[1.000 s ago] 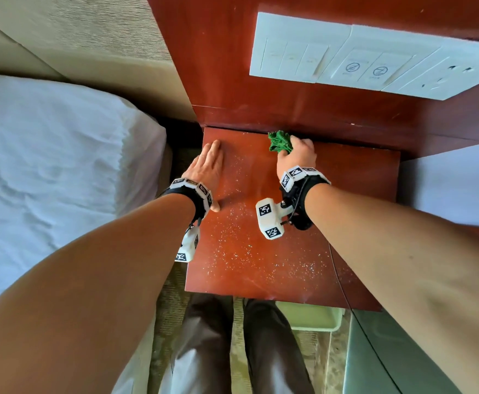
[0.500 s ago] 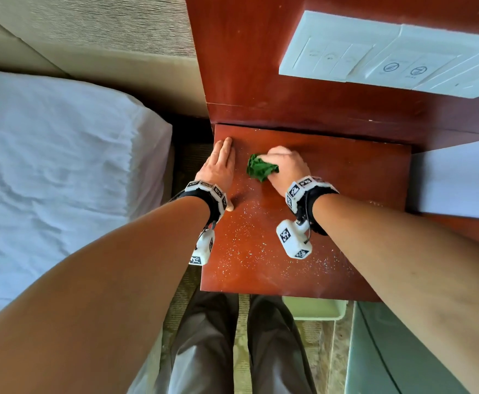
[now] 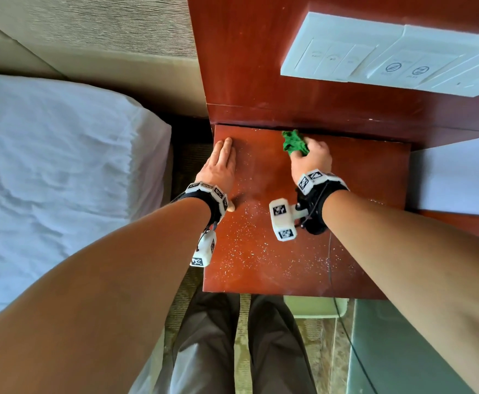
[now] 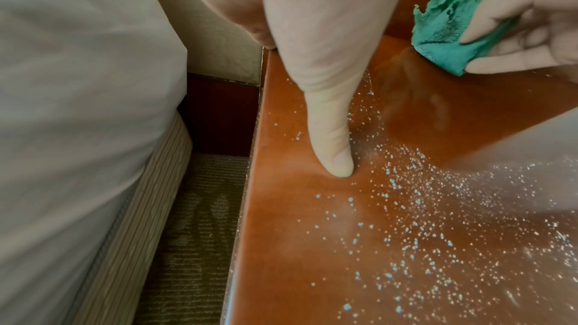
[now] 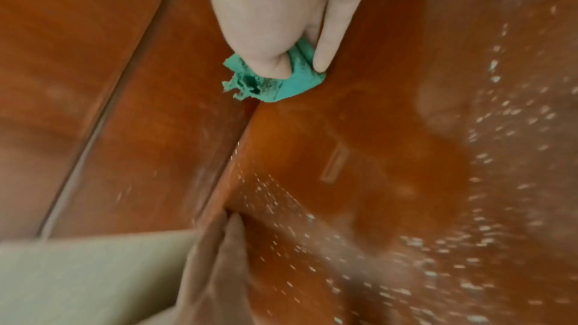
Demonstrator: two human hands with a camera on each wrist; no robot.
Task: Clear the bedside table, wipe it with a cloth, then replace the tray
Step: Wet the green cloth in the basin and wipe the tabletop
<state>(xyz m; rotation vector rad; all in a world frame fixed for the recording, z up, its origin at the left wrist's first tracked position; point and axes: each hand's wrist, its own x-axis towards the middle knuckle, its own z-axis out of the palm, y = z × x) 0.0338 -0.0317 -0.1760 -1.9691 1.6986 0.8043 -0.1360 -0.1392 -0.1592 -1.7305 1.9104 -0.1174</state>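
My head camera looking steeply down, my wrist cameras low and close, all sharing the speckled reddish-brown wooden bedside tabletop (image 3: 275,251).

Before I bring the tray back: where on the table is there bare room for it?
The right half of the table top, between the right hand and the white bedding, is bare. The front strip is free but covered in white specks. The back is crowded: left hand flat, right hand gripping the green cloth.

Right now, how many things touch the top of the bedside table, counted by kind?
Hands: 2, the left hand flat, the right hand gripping the cloth.
Green cloth: 1.
Total: 3 on the bedside table, apart from the white specks.
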